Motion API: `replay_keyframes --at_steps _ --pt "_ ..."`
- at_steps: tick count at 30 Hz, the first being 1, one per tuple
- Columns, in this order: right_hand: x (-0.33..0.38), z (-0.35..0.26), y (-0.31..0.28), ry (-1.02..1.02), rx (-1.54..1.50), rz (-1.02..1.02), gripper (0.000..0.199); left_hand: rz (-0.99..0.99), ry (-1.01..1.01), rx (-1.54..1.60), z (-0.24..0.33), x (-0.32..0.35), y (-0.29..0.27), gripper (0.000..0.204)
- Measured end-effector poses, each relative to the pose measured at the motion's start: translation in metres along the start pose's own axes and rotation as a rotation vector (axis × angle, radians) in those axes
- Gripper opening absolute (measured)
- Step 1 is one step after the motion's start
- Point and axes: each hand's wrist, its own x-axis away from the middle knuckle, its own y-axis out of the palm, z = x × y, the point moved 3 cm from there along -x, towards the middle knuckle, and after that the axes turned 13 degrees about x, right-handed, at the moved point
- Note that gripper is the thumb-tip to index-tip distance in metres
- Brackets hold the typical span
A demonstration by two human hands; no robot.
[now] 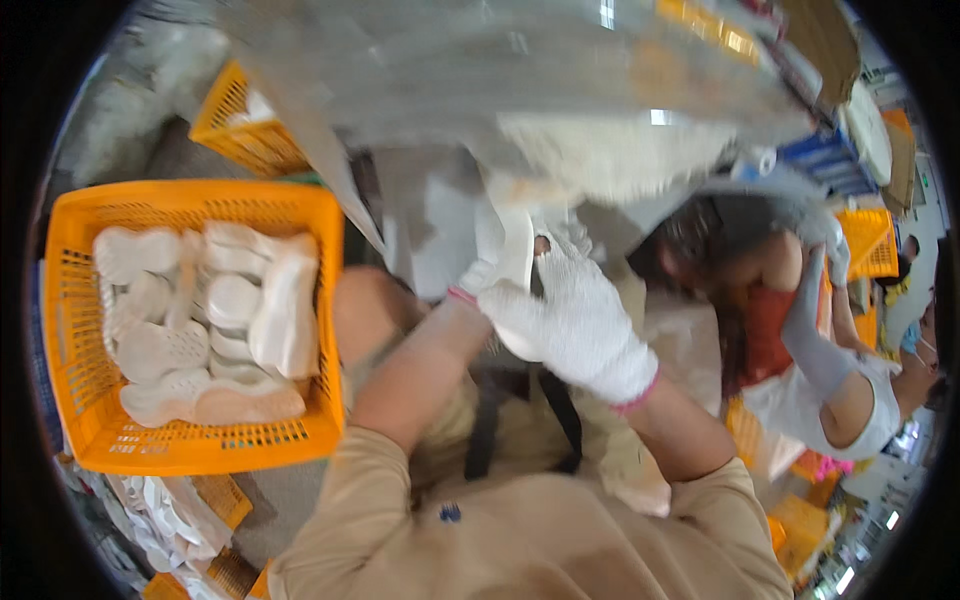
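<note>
A white shoe sole stands nearly upright between my two hands in front of my body. My right hand, in a white knit glove with a pink cuff, is closed on it, thumb across its lower part. A dark gap shows near the glove's fingers. My left hand, also gloved, grips the sole from the left and is mostly hidden behind it. An orange crate on my left holds several white soles, some with small holes.
A grey machine or plastic-covered surface overhangs the far side. Another orange crate stands beyond the near one. To the right, a co-worker in red and white sits close by, with more orange crates around.
</note>
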Motion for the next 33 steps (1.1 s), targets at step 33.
replay_keyframes --at_steps 33 --pt "-0.004 0.041 0.037 0.292 -0.734 0.075 0.054 -0.063 0.264 -0.137 0.009 0.009 -0.045 0.073"
